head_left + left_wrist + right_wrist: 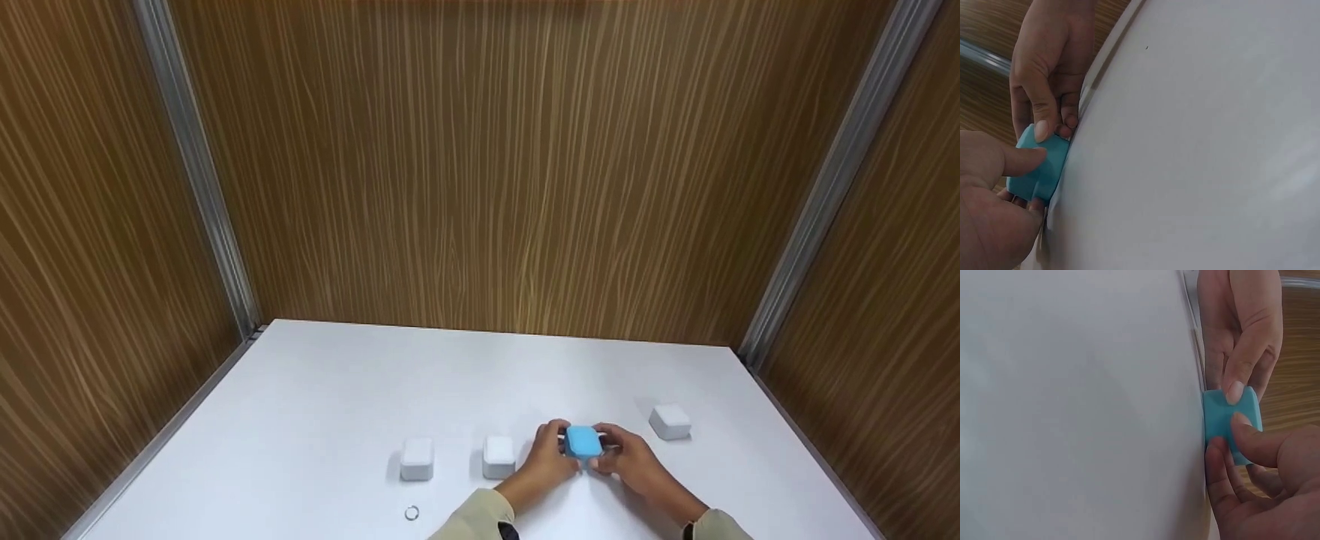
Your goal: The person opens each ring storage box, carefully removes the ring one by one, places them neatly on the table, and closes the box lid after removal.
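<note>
Between both hands is a small light-blue box [583, 442] with rounded corners, at the right of the white table's front half. My left hand [550, 457] grips its left side; in the left wrist view the thumb [1030, 160] presses on the face of the blue box [1050, 166]. From the right, my right hand [628, 459] holds the opposite side, its thumb [1249, 433] against the box [1219, 413] in the right wrist view. The two thumbs lie close together on the same face. Fingers hide the box's far side.
Two white rounded boxes, one [499, 457] beside the left hand and another [417, 459] farther left, stand on the white table [337, 390]. A third white box [670, 421] lies beyond the right hand. A small ring [412, 513] is near the front. Wood-grain walls [480, 165] enclose the table.
</note>
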Demonstrator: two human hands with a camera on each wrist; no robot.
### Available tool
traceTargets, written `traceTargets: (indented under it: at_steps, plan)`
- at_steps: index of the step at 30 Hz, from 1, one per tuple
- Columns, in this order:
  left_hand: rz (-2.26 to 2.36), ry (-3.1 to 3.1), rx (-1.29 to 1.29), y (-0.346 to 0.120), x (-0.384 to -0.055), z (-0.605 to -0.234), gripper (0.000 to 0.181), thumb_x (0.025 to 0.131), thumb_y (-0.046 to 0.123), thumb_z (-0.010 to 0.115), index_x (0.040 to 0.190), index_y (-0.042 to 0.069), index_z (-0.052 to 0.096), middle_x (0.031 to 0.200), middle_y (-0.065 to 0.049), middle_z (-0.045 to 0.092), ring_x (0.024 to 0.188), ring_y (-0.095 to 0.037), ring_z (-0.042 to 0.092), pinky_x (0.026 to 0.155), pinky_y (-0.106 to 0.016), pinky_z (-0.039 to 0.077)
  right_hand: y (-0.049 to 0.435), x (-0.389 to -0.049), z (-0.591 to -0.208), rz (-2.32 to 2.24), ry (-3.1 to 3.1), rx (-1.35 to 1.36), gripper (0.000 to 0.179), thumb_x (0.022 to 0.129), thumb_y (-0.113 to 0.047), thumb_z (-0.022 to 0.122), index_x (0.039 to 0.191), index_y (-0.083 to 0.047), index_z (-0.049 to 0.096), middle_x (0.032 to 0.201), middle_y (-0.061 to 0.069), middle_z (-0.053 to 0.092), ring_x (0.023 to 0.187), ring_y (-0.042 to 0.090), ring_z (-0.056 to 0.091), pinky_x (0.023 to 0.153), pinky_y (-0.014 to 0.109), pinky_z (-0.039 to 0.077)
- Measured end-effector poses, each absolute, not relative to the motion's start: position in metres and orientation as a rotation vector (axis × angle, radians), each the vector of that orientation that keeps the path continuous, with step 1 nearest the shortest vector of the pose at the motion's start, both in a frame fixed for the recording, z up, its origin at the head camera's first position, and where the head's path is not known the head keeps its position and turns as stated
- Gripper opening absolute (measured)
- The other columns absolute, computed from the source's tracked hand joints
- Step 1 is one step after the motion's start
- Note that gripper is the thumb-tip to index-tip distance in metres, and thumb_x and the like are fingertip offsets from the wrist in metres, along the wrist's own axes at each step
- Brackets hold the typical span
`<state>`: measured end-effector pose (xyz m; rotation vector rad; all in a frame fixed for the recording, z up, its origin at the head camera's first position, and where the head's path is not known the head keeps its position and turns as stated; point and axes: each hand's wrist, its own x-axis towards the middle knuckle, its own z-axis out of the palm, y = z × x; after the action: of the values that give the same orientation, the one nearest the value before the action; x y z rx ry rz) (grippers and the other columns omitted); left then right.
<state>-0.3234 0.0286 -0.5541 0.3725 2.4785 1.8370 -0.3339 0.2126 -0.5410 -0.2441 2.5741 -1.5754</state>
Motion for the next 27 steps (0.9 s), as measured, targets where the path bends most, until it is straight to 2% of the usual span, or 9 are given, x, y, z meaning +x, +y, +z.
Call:
traceTargets:
  at_steps: [7,14,27]
  plan:
    - [1.802,2.458,0.324,0.022,-0.317,-0.552,0.057,0.083,-0.007,0.07,0.134,0.008,0.048,0.127,-0.008,0.048,0.117,-0.025,0.057,0.105,-0.04,0.049,0.206,-0.327,-0.544,-1.574,2.592,-0.22,0.065,0.078,0.004,0.079,0.137,0.007,0.052,0.129,0.032,0.06,0.104,0.028,0.064,0.081,0.035,0.059]
    - [1.849,2.423,0.369,0.015,-0.312,-0.556,0.057,0.08,-0.008,0.072,0.131,0.008,0.049,0.125,-0.009,0.049,0.113,-0.025,0.059,0.102,-0.041,0.051,0.198,-0.319,-0.542,-1.554,2.596,-0.137,0.068,0.077,0.004,0.079,0.139,0.007,0.05,0.127,0.028,0.061,0.096,0.022,0.064,0.081,0.036,0.06]
    - [1.811,2.443,0.356,0.005,-0.306,-0.555,0.055,0.08,-0.005,0.074,0.129,0.01,0.052,0.123,-0.005,0.052,0.111,-0.021,0.059,0.102,-0.041,0.05,0.19,-0.311,-0.541,-1.543,2.602,-0.186,0.066,0.079,-0.001,0.08,0.137,0.008,0.051,0.128,0.033,0.059,0.098,0.024,0.065,0.08,0.035,0.06]
